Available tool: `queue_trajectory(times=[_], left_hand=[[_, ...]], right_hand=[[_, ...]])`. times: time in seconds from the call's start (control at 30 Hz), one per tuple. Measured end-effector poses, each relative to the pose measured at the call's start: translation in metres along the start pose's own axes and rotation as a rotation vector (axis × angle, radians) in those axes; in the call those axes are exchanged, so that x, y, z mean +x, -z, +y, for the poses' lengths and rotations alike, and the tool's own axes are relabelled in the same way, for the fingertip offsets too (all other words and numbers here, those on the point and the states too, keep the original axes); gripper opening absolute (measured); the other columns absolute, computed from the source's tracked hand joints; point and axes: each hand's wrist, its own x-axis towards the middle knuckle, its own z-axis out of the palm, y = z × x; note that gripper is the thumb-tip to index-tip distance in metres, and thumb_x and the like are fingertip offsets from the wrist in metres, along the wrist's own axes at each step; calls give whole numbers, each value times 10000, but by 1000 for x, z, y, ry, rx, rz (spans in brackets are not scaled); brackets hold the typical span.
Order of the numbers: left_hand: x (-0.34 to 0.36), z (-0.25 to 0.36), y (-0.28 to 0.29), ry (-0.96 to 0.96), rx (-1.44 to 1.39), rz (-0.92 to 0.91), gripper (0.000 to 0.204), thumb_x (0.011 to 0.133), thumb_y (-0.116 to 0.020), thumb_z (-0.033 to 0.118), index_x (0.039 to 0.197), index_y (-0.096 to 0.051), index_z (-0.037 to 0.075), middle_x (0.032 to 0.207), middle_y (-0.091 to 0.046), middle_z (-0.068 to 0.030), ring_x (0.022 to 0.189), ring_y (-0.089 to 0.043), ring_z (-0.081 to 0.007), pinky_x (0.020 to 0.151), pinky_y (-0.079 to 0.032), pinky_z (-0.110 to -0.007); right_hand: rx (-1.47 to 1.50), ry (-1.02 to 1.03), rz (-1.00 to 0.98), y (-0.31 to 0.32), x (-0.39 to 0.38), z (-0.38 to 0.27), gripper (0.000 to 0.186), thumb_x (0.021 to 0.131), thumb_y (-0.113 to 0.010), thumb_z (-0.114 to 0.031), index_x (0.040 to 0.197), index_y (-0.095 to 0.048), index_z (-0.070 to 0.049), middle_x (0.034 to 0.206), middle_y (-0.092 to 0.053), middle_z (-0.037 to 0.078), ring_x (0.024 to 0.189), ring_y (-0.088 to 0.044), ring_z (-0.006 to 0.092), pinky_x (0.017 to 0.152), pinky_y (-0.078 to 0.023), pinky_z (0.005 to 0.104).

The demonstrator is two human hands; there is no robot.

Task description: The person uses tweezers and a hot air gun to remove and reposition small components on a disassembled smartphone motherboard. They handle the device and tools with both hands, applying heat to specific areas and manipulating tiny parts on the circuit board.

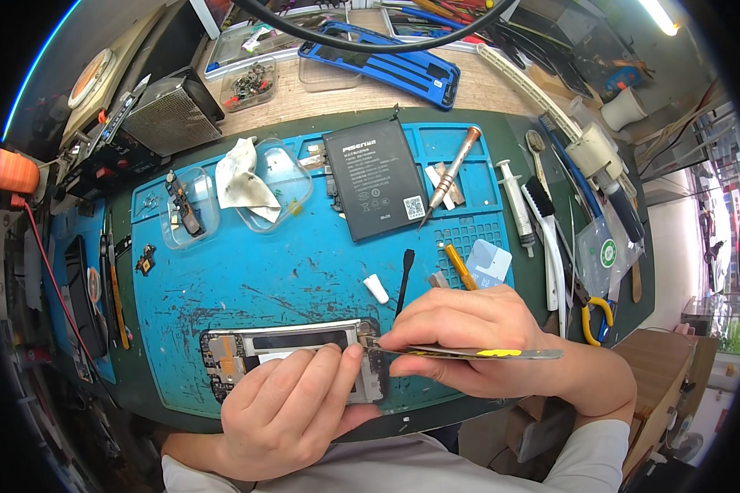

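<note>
Phone (288, 339): lies open on the near part of the blue mat (222, 279), under the hands — flat, likely for steadiness.
Left hand (284, 407): fingers curled over the phone, probably bracing it; whether they pinch anything, I cannot tell.
Right hand (464, 333): grips the flat tool (522, 354) — low, presumably for control.
Battery (376, 177): farther off, seemingly out of the hands' way.
Tray (209, 197): far left, apparently containing loose parts.

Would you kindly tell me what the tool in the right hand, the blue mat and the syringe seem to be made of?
Tool in the right hand: probably metal; thin, straight-edged, dark grey with a yellow patch.
Blue mat: likely silicone or rubber; matte, with moulded compartments and scuffs.
Syringe: apparently plastic; pale and smooth, seemingly translucent along the barrel.
</note>
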Motion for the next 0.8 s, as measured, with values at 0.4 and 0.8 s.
queue_trajectory(times=[0.4,0.8], left_hand=[[0,0,0,0,-15,1,526,901,-778,444,1213,-787,22,1117,-723,-64,966,-700,-197,781,-559,-302],[-1,0,-1,11,0,8,495,914,-761,434,1206,-795,35,1101,-726,-54,973,-701,-174,793,-546,-274]], right_hand=[[9,-15,-22,3,2,-3,217,898,-848,-94,1077,-737,-40,941,-731,90,742,-723,251,598,-560,340],[9,-10,-25,3,3,-3,209,900,-844,-80,1074,-738,-35,931,-726,95,736,-717,254,593,-555,336]])
